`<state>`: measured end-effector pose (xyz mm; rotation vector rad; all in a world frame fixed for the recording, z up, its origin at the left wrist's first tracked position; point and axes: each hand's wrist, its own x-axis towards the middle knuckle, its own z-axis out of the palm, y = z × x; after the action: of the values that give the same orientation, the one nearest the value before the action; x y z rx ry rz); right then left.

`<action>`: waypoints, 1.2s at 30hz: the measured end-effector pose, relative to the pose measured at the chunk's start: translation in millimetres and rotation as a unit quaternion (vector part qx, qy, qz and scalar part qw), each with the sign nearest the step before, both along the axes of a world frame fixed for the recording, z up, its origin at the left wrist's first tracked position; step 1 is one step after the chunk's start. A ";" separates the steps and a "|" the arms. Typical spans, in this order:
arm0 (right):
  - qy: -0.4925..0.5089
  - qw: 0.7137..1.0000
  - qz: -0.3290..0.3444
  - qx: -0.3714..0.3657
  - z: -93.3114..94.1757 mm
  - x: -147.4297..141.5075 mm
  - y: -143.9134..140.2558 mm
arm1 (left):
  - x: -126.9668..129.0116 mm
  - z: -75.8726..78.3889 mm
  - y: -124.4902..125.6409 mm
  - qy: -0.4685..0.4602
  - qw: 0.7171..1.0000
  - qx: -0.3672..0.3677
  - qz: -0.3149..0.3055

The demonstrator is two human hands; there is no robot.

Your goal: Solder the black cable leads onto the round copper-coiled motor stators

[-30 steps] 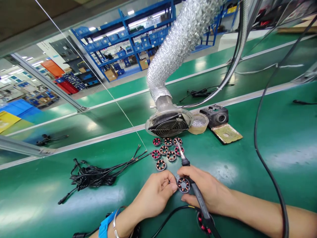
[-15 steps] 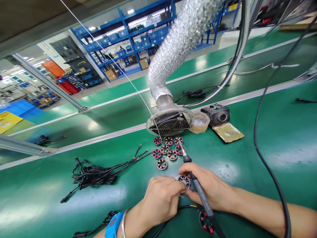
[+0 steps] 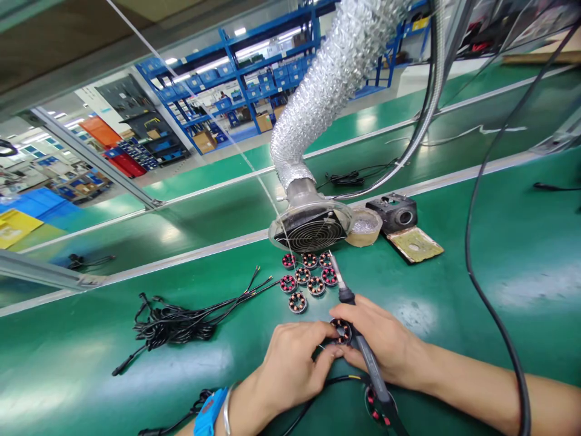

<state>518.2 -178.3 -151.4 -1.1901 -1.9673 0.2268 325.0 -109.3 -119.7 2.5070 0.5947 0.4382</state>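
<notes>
A small ring-shaped motor stator (image 3: 341,331) with copper windings is held between my two hands. My left hand (image 3: 295,357) is closed, its index finger and thumb pinching at the stator's left edge, where a short thin wire pokes out. My right hand (image 3: 385,339) grips the stator's right side with thumb and fingers. A soldering iron (image 3: 370,357) also rests in that hand, its tip pointing up and away towards the other stators. Several stators (image 3: 315,286), some with red windings, lie grouped beyond my hands. Another red-wound stator (image 3: 376,404) lies below the iron, partly hidden.
A fume extractor (image 3: 313,230) with a silver duct hangs behind the stators. Right of it are a tape roll (image 3: 365,227) and an iron stand (image 3: 398,212) with a yellow sponge (image 3: 416,245). Bundled black cables (image 3: 177,324) lie left. A black cord (image 3: 474,242) hangs at right.
My left index finger and thumb have shifted on the stator's left edge, and the stator has turned and moved slightly right. The soldering iron stays in my right hand. The view has shifted slightly.
</notes>
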 end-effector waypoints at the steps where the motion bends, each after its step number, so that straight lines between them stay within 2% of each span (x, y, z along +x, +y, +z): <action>1: 0.000 1.000 0.002 -0.003 0.4 0.4 -0.2 | -0.7 -1.7 1.2 0.000 1.000 0.005 -0.012; 7: 0.024 0.999 0.034 -0.006 4.0 1.7 -1.3 | -4.6 -4.5 3.7 -0.027 0.998 0.048 -0.032; 9: 0.040 0.999 0.036 -0.005 6.1 1.3 -1.1 | -4.1 -2.2 2.4 -0.040 0.999 0.024 -0.030; 13: 0.065 0.997 0.029 -0.019 9.1 2.1 -0.1 | -3.8 2.1 4.4 -0.021 0.988 -0.152 0.013; 17: 0.053 0.999 0.005 -0.001 8.0 6.0 0.0 | -5.4 0.9 11.5 -0.040 0.939 -0.327 0.098; 19: 0.032 0.999 -0.005 0.005 7.3 7.3 -0.5 | -4.7 1.2 13.6 -0.075 0.916 -0.370 0.138; 21: 0.010 1.000 -0.011 0.016 7.3 7.2 -0.9 | -2.7 2.8 13.1 -0.060 0.920 -0.354 0.157; 24: -0.013 0.999 -0.006 0.033 8.3 4.8 -1.0 | 0.8 4.2 8.8 0.035 0.942 -0.290 0.163; 26: -0.021 0.999 0.002 0.036 8.7 3.7 -0.9 | 2.2 3.3 7.0 0.060 0.938 -0.301 0.159; 28: -0.021 0.999 0.006 0.029 8.6 4.0 -1.0 | 2.2 2.2 8.6 0.044 0.914 -0.378 0.138; 30: -0.018 1.000 0.011 0.015 8.0 5.3 -1.2 | 1.5 2.8 13.2 0.010 0.876 -0.466 0.119; 32: -0.015 1.000 0.012 0.002 7.4 6.3 -1.5 | 0.9 5.3 18.2 -0.020 0.852 -0.508 0.128; 34: -0.013 1.000 0.015 -0.004 7.0 5.9 -1.8 | 0.9 7.9 20.1 -0.019 0.867 -0.475 0.151; 36: -0.011 1.000 0.023 -0.003 7.1 4.3 -1.8 | 1.3 8.8 17.7 0.019 0.905 -0.391 0.165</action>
<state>522.5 -180.1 -144.2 -1.1555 -2.0158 0.2438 326.3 -91.7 -110.9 1.6517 0.9862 0.2032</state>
